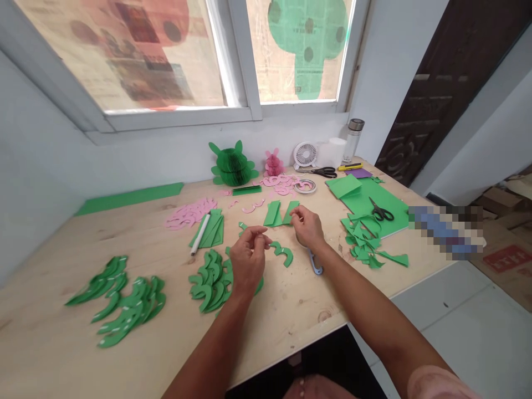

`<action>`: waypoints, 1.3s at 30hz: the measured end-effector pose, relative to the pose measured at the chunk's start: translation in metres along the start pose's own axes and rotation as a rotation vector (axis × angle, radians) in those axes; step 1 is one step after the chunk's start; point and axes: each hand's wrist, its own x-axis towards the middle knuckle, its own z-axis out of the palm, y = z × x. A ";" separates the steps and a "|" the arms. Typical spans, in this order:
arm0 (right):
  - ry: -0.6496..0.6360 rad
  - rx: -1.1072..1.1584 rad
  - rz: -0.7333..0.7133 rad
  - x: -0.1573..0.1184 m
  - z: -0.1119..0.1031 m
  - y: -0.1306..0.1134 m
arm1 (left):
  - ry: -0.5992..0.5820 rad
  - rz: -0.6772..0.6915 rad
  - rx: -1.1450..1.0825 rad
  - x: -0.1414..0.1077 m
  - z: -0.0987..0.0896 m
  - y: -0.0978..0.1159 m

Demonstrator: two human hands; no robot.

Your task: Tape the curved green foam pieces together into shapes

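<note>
My left hand (249,255) is above the table's middle, thumb and fingers pinched; anything between them is too small to make out. Just right of it lies a curved green paper piece (282,254) with white marks. My right hand (306,226) has its fingers closed at the edge of a folded green paper (290,213); whether it grips the paper is unclear. Another folded green paper (272,214) lies beside that one. Under my right wrist is a blue-grey tool (315,262), partly hidden. A pile of curved green pieces (211,280) sits left of my left hand.
More green pieces (137,307) lie at the left. A white pen (200,234) rests on green strips. Pink cutouts (193,213), a green paper figure (234,165) and a small fan (305,154) are farther back. Black scissors (381,210) and green scraps (363,241) are at the right.
</note>
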 end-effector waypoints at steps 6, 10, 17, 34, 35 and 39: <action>-0.050 -0.163 -0.096 -0.005 0.004 -0.006 | -0.010 0.038 0.055 -0.003 -0.001 0.002; -0.069 -0.234 -0.139 -0.005 0.005 -0.008 | 0.027 0.046 0.104 -0.002 -0.002 0.005; -0.056 -0.357 -0.170 -0.006 0.003 -0.008 | -0.009 0.068 0.164 -0.002 -0.001 0.005; -0.119 -0.526 -0.198 -0.005 -0.002 -0.015 | -0.330 0.335 0.463 -0.017 0.011 -0.003; -0.124 -0.536 -0.199 -0.006 -0.002 -0.015 | -0.340 0.354 0.471 -0.017 0.012 -0.003; -0.125 -0.561 -0.212 -0.007 -0.002 -0.014 | -0.350 0.449 0.513 -0.016 0.014 -0.005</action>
